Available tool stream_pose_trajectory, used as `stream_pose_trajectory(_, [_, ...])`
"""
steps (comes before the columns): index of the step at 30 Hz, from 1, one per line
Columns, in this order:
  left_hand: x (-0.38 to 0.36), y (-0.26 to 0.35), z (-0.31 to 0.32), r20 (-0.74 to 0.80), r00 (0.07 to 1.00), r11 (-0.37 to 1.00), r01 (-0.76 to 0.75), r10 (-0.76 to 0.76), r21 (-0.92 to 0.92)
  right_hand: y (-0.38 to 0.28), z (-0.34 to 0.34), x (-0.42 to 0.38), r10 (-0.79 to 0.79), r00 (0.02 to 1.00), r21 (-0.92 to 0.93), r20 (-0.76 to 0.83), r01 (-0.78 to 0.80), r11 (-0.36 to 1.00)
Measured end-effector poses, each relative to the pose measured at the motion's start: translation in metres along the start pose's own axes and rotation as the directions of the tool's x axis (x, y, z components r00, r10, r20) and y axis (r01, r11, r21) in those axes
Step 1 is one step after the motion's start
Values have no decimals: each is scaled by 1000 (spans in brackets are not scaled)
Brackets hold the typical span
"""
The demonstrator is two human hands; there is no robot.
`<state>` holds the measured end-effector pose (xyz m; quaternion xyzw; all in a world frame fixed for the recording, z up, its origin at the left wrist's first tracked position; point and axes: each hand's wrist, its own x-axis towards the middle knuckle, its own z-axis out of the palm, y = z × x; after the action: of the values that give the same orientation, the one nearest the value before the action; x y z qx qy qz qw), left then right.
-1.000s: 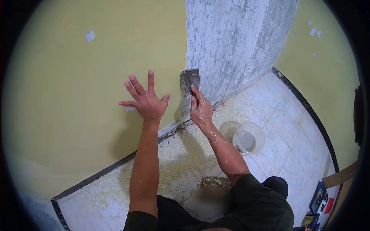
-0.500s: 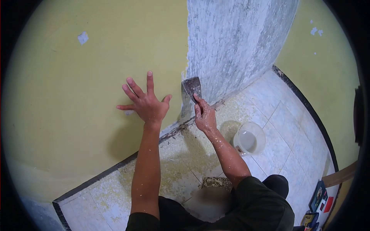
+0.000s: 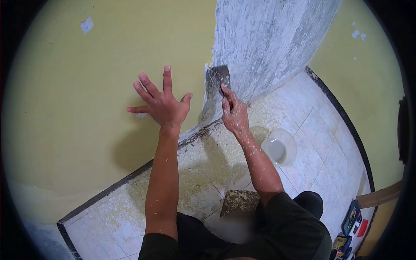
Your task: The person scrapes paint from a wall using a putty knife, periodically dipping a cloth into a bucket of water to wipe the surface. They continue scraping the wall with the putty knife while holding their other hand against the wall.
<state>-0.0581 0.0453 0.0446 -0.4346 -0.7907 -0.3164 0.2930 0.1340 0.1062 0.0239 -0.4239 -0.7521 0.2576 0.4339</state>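
Note:
My left hand (image 3: 167,108) lies against the yellow-green painted wall (image 3: 104,78) with its fingers spread. It holds nothing. In my right hand (image 3: 235,113) is a paint scraper (image 3: 220,77) with a wide, flat blade flecked with paint bits. The blade meets the wall at the ragged edge between the yellow-green paint and the scraped grey-white strip (image 3: 260,47). My right fingers wrap round the scraper's handle, which they mostly hide. Flakes of paint cling to both forearms.
Pale paint flakes (image 3: 190,173) cover the tiled floor along the wall. A translucent bucket (image 3: 281,147) with whitish liquid stands right of my right forearm. A flake-covered brown piece (image 3: 240,202) lies near my legs. Dark skirting (image 3: 108,195) edges the wall; boxes (image 3: 351,216) sit at lower right.
My right hand has moved the scraper up along the paint edge. My left hand stays spread on the wall. The view has shifted slightly.

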Motion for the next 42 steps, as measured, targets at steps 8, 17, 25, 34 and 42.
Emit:
stream_pose_trajectory(8, [3, -1, -2, 11, 1000, 1000, -10, 10, -12, -43, -9, 15, 39, 999, 109, -1, -39, 993])
stream_pose_trajectory(17, [3, -1, -1, 23, 1000, 1000, 0, 1, -25, -33, -20, 13, 197, 975, -100, 100, -187, 977])
stream_pose_trajectory(25, [1, -2, 3, 22, 1000, 1000, -12, 12, -11, -44, -21, 27, -65, 997, 46, -47, 67, 997])
stream_pose_trajectory(34, [5, 1, -1, 76, 997, 1000, 16, -18, 15, -48, -27, 36, 6, 1000, -13, -11, -7, 1000])
stream_pose_trajectory(42, [5, 0, -1, 59, 998, 999, 9, -11, 37, -4, -5, 16, -43, 999, -24, -24, 42, 999])
